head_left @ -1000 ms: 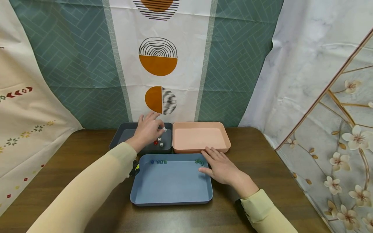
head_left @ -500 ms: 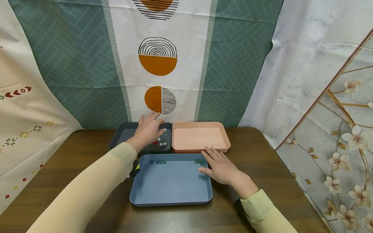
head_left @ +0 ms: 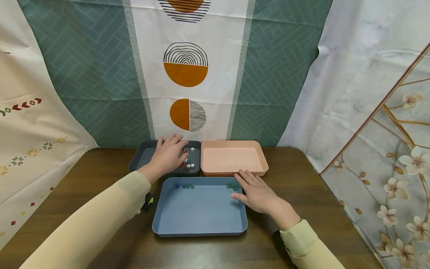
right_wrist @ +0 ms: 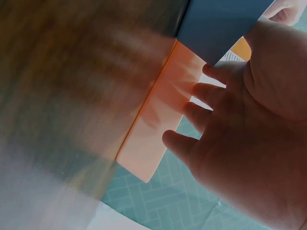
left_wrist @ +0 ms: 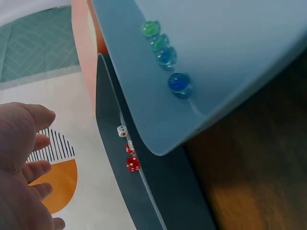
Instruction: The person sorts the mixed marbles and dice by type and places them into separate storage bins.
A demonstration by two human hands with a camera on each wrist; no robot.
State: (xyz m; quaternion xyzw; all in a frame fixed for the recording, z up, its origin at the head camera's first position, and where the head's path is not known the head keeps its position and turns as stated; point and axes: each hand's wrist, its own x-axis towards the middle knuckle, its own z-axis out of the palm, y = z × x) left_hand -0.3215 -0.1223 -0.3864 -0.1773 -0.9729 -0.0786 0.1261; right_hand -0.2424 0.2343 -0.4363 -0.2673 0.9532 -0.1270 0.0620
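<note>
My left hand (head_left: 167, 155) hovers over the dark grey tray (head_left: 141, 154), its fingers loosely bent and apart, holding nothing. In the left wrist view nothing sits between thumb and fingers. Near its fingertips lie several white dice (head_left: 192, 166) and red dice (left_wrist: 133, 164), some partly hidden by the hand. My right hand (head_left: 260, 196) is spread flat at the back right corner of the blue tray (head_left: 201, 213), fingertips close to the pink tray. A row of blue and green marbles (left_wrist: 179, 82) lies inside the blue tray at the back left. More green marbles (head_left: 229, 185) lie near my right thumb.
The pink tray (head_left: 235, 143) stands right of the dark grey one, behind the blue tray. All three stand on a brown wooden table (head_left: 289, 172). A patterned cloth (head_left: 186, 82) hangs behind, with another cloth (head_left: 356, 130) on the right.
A white die has come to lie beside another at the front of the dark tray. My left hand has shifted left, its fingers spreading and uncovering more red dice. My right hand stays put.
</note>
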